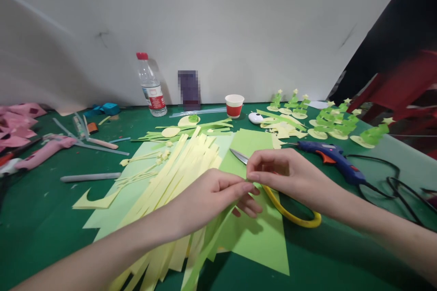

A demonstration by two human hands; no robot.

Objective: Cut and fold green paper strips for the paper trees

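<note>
Pinching one green paper strip (218, 232) together, left hand (208, 200) and right hand (287, 175) grip it above yellow-handled scissors (290, 213).

The scene is evenly and fairly brightly lit from above. Soft shadows are cast beneath the hands (246, 186) onto the green sheet (262, 241). The white wall (218, 18) is slightly washed out. Strong wide-angle bending is seen at the edges, where the surface (41, 218) curves. The centre is rendered sharp; the borders are softened.
</note>
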